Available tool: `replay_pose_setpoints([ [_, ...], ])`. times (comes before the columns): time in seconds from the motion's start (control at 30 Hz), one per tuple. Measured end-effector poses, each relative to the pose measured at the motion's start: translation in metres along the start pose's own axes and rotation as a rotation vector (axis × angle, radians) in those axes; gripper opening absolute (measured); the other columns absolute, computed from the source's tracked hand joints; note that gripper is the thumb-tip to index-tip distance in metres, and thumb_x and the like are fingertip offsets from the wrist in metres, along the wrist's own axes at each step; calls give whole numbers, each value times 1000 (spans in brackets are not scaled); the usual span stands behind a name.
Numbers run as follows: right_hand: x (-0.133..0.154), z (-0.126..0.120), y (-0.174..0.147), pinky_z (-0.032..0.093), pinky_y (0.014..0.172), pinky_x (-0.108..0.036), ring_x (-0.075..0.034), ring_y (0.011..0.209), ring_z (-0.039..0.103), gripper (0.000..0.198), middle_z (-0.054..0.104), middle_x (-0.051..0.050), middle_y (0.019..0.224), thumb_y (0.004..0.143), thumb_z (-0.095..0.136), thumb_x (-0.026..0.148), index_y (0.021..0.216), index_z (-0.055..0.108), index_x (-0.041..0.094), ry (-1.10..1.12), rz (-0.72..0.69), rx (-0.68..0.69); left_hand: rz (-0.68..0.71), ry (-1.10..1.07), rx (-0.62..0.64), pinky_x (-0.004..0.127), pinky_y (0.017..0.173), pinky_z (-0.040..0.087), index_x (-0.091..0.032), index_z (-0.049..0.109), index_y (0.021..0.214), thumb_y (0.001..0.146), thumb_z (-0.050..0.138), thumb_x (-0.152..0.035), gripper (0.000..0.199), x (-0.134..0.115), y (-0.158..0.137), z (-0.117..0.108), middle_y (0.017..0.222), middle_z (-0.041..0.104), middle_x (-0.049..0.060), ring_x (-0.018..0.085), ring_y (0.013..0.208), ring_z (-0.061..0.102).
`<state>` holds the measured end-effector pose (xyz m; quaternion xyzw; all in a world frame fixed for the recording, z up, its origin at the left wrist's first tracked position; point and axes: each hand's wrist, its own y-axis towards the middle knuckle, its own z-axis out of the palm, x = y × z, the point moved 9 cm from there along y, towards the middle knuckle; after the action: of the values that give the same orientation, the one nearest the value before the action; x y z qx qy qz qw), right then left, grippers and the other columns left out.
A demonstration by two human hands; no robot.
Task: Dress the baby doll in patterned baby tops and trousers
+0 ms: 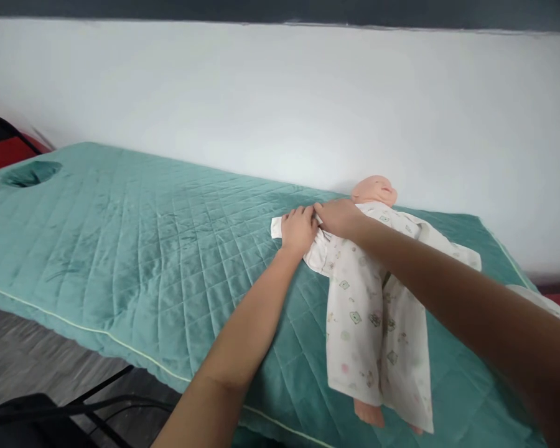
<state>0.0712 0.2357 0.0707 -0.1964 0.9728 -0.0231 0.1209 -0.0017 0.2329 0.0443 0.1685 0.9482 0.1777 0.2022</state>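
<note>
Step looks like sleeve handling. Left hand (300, 230) curled round the sleeve (317, 255), cuff (276, 228) poking out left of it; right hand (336, 218) just beside, fingers bent on the fabric, can't tell if pinching. Doll (372, 190) lies right of both on table (168, 249). Next move likely calls for steady left hold, gentle right pull.

Gown (352, 348): small printed motifs, some green and diamond-shaped; any lettering is too small to read.
Sleeve (316, 256): a few thin dark marks, unclear, not readable as text.
Cover (168, 249): no readable text or label.
Wall (280, 106): nothing readable.
</note>
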Motion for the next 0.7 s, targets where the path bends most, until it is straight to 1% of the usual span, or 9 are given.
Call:
replay_pose_setpoints([
  [0.1,-7,-9,-14,47,80,-43,-34,103,63,31,68,-17,110,97,53,31,123,56,15,-127,-25,66,1,-18,-17,35,89,43,-28,63,121,98,44,-24,30,3,0,-5,113,67,6,23,109,61],
  [0.2,-19,-18,-28,43,76,-38,-32,102,61,29,65,-17,110,99,49,31,124,58,19,-201,-10,69,-39,-64,-8,31,87,45,-30,63,128,99,42,-24,36,12,-2,-7,118,65,5,21,108,61],
  [0.27,-28,-22,-36,40,75,-36,-32,100,59,29,64,-17,108,99,47,31,123,59,20,-224,14,57,-71,-95,-1,30,87,46,-30,64,129,99,41,-22,38,17,-3,-6,120,64,5,20,109,61],
  [0.43,-45,-30,-52,37,75,-36,-30,98,56,31,63,-17,107,98,43,22,125,59,20,-264,60,30,-111,-89,20,30,85,47,-32,67,124,95,40,-13,44,24,-5,2,121,65,4,20,108,63],
  [0.53,-47,-35,-52,38,75,-37,-31,101,56,32,63,-16,108,99,45,27,128,57,21,-239,91,9,-132,-57,6,33,85,49,-30,62,130,93,40,-12,46,27,-5,2,122,66,5,22,108,64],
  [0.6,-42,-33,-47,40,76,-37,-31,102,57,33,63,-16,110,99,48,33,128,57,21,-189,90,10,-149,-38,-22,34,87,50,-26,54,138,92,43,-14,48,27,-5,-3,128,63,9,24,112,62],
  [0.67,-34,-28,-38,42,77,-37,-31,101,59,33,63,-16,112,98,49,35,127,56,20,-126,84,16,-117,5,-63,38,94,49,-22,47,143,92,46,-15,52,22,-5,-9,138,56,12,26,120,57],
  [0.7,-29,-24,-34,43,77,-38,-31,101,60,33,64,-16,113,98,50,35,127,56,21,-99,82,19,-70,36,-78,40,98,47,-21,46,145,92,46,-16,53,16,-4,-12,141,53,13,27,125,54],
])
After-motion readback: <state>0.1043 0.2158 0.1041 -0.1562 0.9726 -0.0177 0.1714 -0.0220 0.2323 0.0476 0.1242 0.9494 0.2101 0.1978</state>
